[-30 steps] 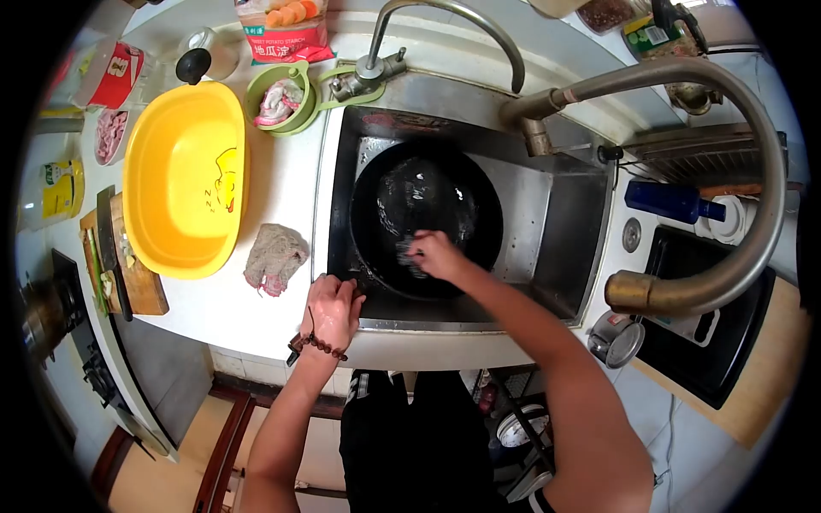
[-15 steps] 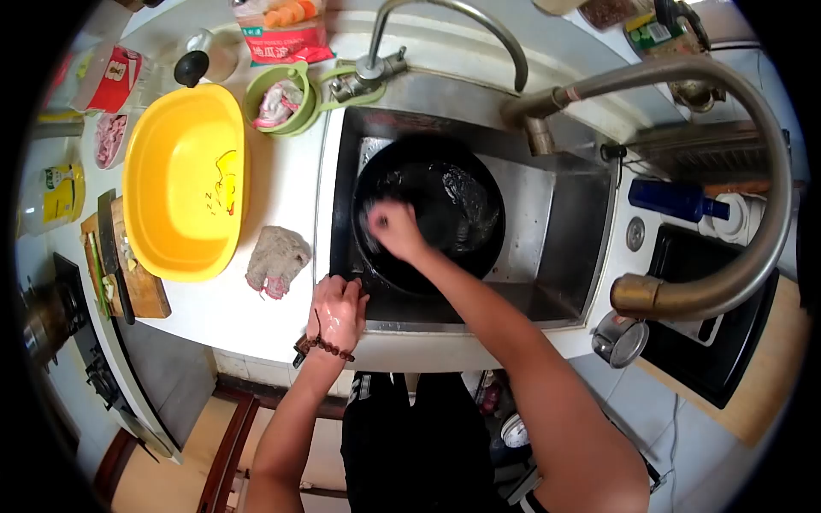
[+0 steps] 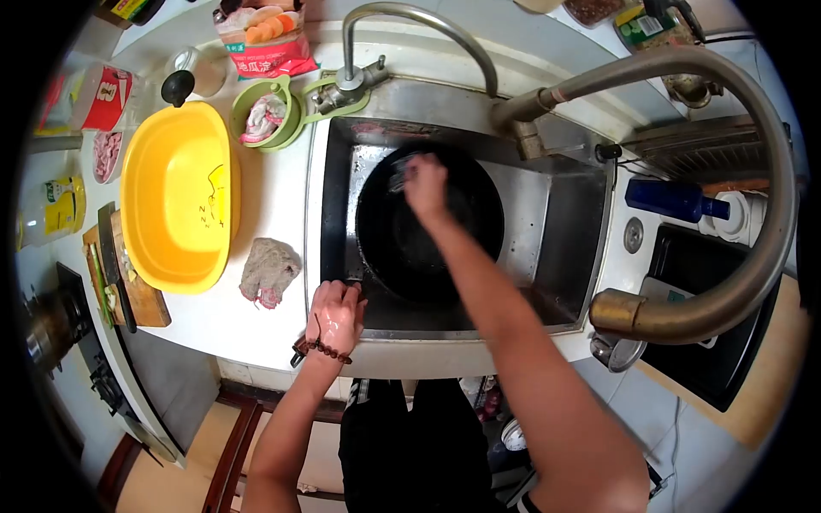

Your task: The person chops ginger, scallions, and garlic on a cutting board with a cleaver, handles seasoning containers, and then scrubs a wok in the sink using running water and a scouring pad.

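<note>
A black wok [image 3: 466,248] sits in the steel sink, its inside wet. My left hand [image 3: 335,316], wet and with a beaded bracelet at the wrist, is closed around the wok's handle at the sink's front left corner; the handle's dark end [image 3: 298,350] pokes out below the palm. Inside the wok, my right hand [image 3: 426,184] is closed on a small greyish wad that looks like a steel scrubber [image 3: 398,177], pressed to the far part of the wall. Motion blurs it, and the fingers partly cover it. A grey-brown rag [image 3: 271,269] lies left of my left hand.
Left of the sink [image 3: 569,231] stand a yellow basin [image 3: 175,248], a green strainer [image 3: 291,111] and a cutting board [image 3: 152,299] with a knife [image 3: 115,256]. One faucet [image 3: 419,10] arches over the back; a larger spout [image 3: 774,197] curves along the right, near a blue bottle [image 3: 667,198].
My right hand has moved from the wok's left side to its far part, up and to the right. Water pooled in the wok earlier no longer shows. My left hand stays on the handle.
</note>
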A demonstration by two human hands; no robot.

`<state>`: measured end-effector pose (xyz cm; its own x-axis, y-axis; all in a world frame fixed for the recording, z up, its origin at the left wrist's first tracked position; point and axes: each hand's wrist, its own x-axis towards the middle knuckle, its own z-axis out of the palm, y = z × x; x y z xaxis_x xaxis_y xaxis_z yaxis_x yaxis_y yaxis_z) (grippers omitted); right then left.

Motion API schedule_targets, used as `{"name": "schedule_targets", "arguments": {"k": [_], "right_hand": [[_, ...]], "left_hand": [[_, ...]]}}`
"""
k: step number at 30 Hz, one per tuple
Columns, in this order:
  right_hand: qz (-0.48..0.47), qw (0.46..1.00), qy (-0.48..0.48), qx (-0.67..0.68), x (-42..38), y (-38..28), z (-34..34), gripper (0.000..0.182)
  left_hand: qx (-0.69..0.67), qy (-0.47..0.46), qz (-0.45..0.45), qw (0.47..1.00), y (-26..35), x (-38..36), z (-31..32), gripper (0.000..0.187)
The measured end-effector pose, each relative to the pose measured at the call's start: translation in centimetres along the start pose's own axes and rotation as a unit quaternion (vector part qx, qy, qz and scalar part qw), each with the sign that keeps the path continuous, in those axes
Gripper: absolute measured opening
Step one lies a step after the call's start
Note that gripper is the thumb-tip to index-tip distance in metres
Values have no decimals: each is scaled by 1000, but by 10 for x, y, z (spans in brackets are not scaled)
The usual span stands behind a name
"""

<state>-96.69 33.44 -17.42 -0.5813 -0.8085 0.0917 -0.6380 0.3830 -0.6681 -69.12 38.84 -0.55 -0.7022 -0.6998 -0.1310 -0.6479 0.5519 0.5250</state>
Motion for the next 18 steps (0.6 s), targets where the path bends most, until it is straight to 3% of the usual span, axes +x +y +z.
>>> {"name": "schedule_targets", "arguments": {"k": [2, 4, 8, 10, 11, 12, 13, 15, 16, 18], "right_hand": [[-34, 993, -46, 103, -42, -25, 24, 7], [-88, 976, -154, 128, -97, -26, 15, 11], [-75, 930, -357, 46, -161, 47, -71, 17], [-44, 913, -399, -78, -162, 89, -118, 12], [55, 955, -262, 127, -185, 138, -111, 16], [140, 927, -113, 328, -192, 179, -102, 20], [130, 929, -107, 329, -168, 165, -128, 20], [72, 986, -152, 21, -130, 130, -186, 31], [99, 983, -141, 60, -110, 109, -209, 62], [60, 997, -13, 53, -64, 20, -276, 69]], "left_hand": [[1, -2, -3, 1000, -1, 0, 1, 27], [-2, 1, -8, 1000, -4, -3, 0, 27], [-15, -12, -1, 1000, -4, -6, -6, 24], [0, -31, 5, 1000, -1, -4, -5, 23], [31, -27, 13, 999, 4, -2, -5, 23], [39, -28, 21, 999, 0, -2, 0, 23], [40, -43, 7, 998, 3, 1, -3, 29], [44, -58, 3, 997, 15, 4, -9, 35], [43, -13, -2, 999, 25, 9, -13, 40], [47, 35, -3, 998, 46, 21, -19, 45]]}}
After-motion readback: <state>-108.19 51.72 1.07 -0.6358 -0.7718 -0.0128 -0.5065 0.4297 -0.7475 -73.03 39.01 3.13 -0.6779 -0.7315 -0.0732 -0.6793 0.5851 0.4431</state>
